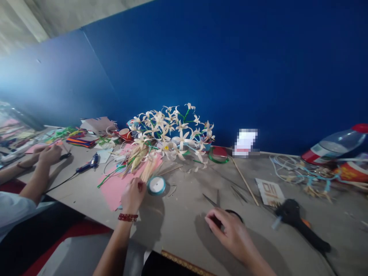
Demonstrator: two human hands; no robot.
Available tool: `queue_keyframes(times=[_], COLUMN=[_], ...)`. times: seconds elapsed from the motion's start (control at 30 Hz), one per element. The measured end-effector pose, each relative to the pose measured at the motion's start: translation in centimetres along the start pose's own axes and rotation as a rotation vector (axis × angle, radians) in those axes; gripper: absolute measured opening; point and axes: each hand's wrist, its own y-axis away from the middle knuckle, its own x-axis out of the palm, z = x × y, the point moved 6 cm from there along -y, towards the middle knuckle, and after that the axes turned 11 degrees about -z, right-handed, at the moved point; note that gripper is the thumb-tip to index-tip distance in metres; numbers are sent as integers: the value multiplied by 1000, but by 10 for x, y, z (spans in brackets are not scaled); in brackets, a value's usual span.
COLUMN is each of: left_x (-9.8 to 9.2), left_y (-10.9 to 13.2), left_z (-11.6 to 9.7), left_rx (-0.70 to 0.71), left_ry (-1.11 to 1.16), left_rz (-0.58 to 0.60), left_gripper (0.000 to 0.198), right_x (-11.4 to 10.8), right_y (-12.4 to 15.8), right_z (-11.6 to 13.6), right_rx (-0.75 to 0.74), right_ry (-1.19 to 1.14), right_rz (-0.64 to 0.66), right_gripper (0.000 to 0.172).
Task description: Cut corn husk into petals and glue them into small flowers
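My left hand (133, 196), with a red bead bracelet at the wrist, has its fingers curled in a pinch above the pink paper (110, 189). Whatever it holds, if anything, is too small to make out. Just right of it lies a spool of light blue ribbon (156, 186), and pale strips (151, 168) lie behind it. My right hand (231, 232) has thumb and forefinger pinched together, their contents not visible. Scissors (212, 200) lie just beyond it, black handles partly hidden by the hand. Farther back stands a bunch of white handmade flowers (172, 128) with green stems.
A black glue gun (299, 224), a printed card (269, 191) and a thin stick (245, 182) lie to the right. A plastic bottle (335, 145) leans near the blue wall. At left, another person's hands (48, 155) work near a blue glue gun (88, 164).
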Motion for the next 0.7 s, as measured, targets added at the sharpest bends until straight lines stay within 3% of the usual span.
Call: queue_keyframes(times=[0.2,0.37,0.47,0.57,0.7], left_x=[-20,-11,0,18,36], left_y=[23,13,-13,-40,-65], left_z=[20,26,9,-22,-40], left_rx=[-59,-12,39,209,202], left_ry=[68,18,27,11,15], left_rz=[-64,25,-5,41,81], left_gripper=[19,14,17,18,13], right_x=[4,10,13,14,10], right_y=[0,-7,-9,-5,3], right_z=[3,13,18,19,13], right_rx=[21,2,-12,-14,16], right_ry=[-15,-57,-54,-47,-32], right_rz=[36,82,97,96,78], right_gripper=[21,19,19,18,19])
